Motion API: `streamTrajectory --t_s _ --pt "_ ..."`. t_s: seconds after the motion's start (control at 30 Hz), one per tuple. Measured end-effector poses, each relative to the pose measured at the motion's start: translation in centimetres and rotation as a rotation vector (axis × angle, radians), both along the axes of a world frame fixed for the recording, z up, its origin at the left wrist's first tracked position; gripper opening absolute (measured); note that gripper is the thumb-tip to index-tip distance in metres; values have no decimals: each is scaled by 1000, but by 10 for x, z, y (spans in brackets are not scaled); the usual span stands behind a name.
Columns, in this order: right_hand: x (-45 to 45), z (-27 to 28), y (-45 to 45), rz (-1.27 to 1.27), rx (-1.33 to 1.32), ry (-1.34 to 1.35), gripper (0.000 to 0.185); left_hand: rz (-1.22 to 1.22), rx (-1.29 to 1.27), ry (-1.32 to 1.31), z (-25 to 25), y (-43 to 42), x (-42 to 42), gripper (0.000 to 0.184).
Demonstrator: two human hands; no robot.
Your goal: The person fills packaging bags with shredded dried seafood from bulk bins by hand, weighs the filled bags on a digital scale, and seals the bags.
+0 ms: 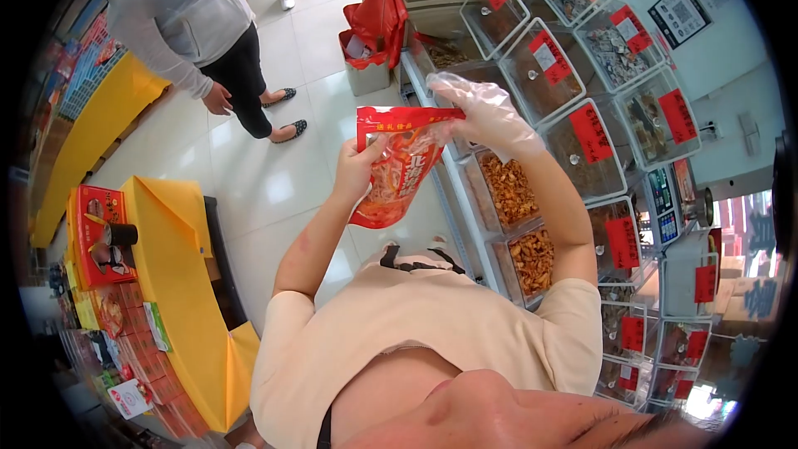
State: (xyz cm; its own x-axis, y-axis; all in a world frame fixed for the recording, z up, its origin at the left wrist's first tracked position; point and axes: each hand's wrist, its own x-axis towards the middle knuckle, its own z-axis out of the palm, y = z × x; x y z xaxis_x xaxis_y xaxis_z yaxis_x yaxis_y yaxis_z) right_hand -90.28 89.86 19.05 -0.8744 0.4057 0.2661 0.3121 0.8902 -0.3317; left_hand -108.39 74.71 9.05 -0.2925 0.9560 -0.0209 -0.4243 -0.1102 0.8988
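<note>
A red printed pouch [401, 168] with a clear front hangs upright before my chest, with food showing inside. My left hand [359, 168], bare, grips its side edge, thumb on the front. At its upper right corner is my right hand [490, 116], in a clear plastic glove, its fingers closed on the pouch's top edge. The loose glove partly hides those fingertips. Below my right forearm, two open bins hold brown dried food [509, 189] and orange-brown pieces [532, 261].
Clear lidded bins [586, 145] with red labels line the right side. A person [195, 25] stands at the upper left. Red bags [378, 21] rest by the counter. On the left is a yellow-draped table [170, 266] with boxes. A scale [662, 204] stands at the right.
</note>
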Motion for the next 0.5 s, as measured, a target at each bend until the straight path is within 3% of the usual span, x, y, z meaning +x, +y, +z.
streamTrajectory --t_s 0.07,0.1,0.13,0.2,0.23,0.3,0.37,0.5 --pt "2 11 -3 30 154 228 57 42 -11 61 17 -6 7 21" --pt "-1 14 -5 114 157 268 46 49 -14 56 15 -6 8 21" --pt "-4 14 -7 119 155 266 46 27 -2 67 15 -7 8 21" --pt "-9 14 -10 92 -294 -249 32 6 12 81 17 -5 11 21" --pt "-7 8 -10 110 -224 -119 23 30 29 87 23 -4 15 21" --pt "-7 7 -8 107 -203 -111 22 61 50 96 30 -2 23 21" --pt "-6 2 -6 97 -183 -99 21 226 -94 490 33 2 35 22" --pt "6 2 -4 116 -101 24 19 350 -75 465 35 17 60 23"
